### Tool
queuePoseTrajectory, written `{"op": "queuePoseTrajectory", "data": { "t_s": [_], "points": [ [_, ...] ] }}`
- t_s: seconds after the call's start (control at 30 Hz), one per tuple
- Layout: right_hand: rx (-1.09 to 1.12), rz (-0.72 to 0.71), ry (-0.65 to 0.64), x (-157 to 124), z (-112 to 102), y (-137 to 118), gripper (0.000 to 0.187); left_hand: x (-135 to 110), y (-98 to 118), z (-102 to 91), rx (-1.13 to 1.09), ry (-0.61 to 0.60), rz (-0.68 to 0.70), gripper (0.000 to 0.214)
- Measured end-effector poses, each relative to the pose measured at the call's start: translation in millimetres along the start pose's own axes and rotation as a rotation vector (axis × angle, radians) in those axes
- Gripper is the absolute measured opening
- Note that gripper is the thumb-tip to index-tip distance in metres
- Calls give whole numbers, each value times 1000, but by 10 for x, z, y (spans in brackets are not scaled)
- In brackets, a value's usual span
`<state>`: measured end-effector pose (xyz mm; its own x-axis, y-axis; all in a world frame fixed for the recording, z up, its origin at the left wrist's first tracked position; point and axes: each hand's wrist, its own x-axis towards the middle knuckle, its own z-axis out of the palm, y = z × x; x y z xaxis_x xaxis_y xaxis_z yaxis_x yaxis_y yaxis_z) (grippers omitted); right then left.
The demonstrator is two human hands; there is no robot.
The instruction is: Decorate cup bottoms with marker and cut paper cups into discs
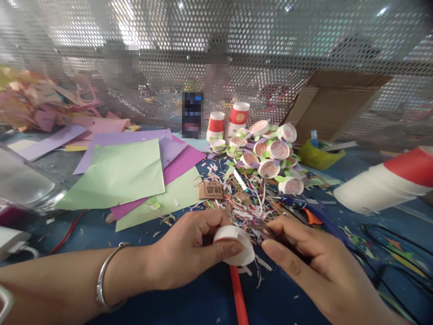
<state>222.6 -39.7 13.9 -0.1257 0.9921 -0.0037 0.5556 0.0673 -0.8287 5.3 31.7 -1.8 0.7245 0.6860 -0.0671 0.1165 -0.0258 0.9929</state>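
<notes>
My left hand (189, 250) is closed around a small white paper cup piece (237, 246), thumb pressed along its side. My right hand (304, 266) is pinched on a thin dark tool whose tip meets the cup's right edge; I cannot make out what the tool is. Both hands hover over a blue table (203, 302) just in front of a heap of paper scraps (246, 198). A red strip (238, 298) lies under the cup.
Cut cup pieces with green and purple bits (270, 153) pile up behind the scraps. Two red-and-white cups (228, 119) stand further back. Coloured paper sheets (131, 174) lie left. A cup stack (385, 180) lies on its side right. A perforated screen (216, 58) closes the back.
</notes>
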Motion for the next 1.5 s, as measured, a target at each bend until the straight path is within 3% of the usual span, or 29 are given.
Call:
{"op": "queuePoseTrajectory", "data": {
  "t_s": [0.13,0.37,0.47,0.6,0.73,0.9,1.07,1.5],
  "points": [
    [59,62,35,27,10,22,39,42,-19,1,-250,4,-5,26],
    [-61,24,57,33,56,18,36,81,-24,10,-386,83,18,26],
    [-102,11,80,24,63,22,35,62,-33,8,-251,138,73,23],
    [-145,-39,103,2,96,34,29,-2,-26,-14,108,239,146,18],
    [-147,-62,100,-22,111,26,29,-50,-23,-29,271,207,257,25],
    [-32,-13,2,-29,81,-27,35,-31,18,-37,443,219,446,32],
    [132,25,-116,-9,51,-22,39,-4,57,-74,539,236,504,47],
    [329,137,-328,19,-2,-15,48,-5,9,-107,596,43,571,51]
  ]
}}
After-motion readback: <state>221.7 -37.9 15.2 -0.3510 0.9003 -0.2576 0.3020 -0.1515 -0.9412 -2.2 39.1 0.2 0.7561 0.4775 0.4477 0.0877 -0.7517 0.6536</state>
